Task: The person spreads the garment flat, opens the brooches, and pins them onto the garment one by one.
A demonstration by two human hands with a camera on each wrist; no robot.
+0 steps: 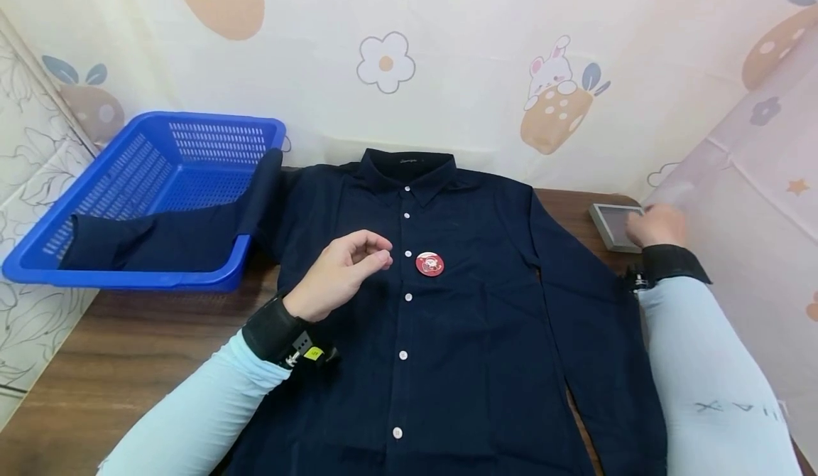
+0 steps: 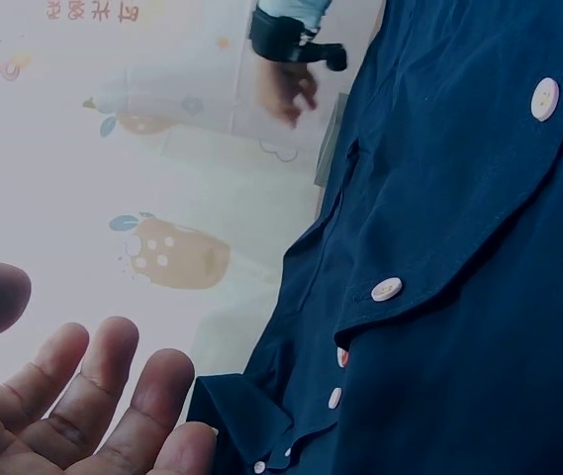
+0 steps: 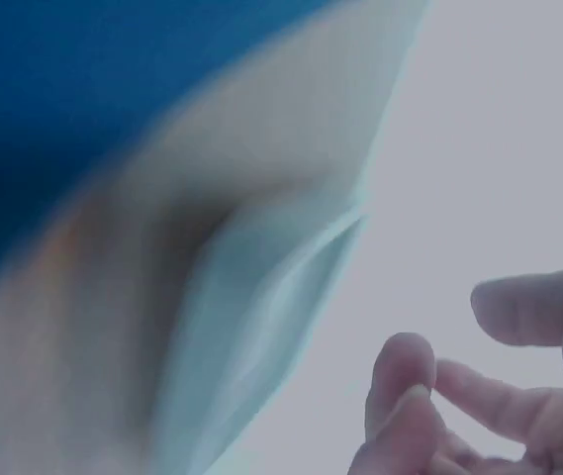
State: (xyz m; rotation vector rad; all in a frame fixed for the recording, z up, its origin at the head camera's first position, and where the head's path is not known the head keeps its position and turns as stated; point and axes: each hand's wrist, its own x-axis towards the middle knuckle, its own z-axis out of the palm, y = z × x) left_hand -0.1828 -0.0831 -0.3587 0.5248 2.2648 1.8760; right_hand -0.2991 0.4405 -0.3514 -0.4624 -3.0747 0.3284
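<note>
A navy button-up shirt (image 1: 473,362) lies front up and spread out, its collar toward the wall. A round red badge (image 1: 429,263) with a white figure sits on its chest beside the button row. Over the shirt's front hovers my left hand (image 1: 339,273), fingers loosely bent; nothing is between thumb and fingertips in the left wrist view. At the far right my right hand (image 1: 661,226) overlaps the edge of a shallow grey-rimmed box (image 1: 613,226) in the head view. The right wrist view shows that hand's fingers (image 3: 405,396) loosely curled, holding nothing.
A blue plastic basket (image 1: 140,278) stands on the left of the brown wooden table (image 1: 147,348). One shirt sleeve (image 1: 172,238) drapes over its rim and into it. A patterned curtain (image 1: 473,50) closes off the back and the right side.
</note>
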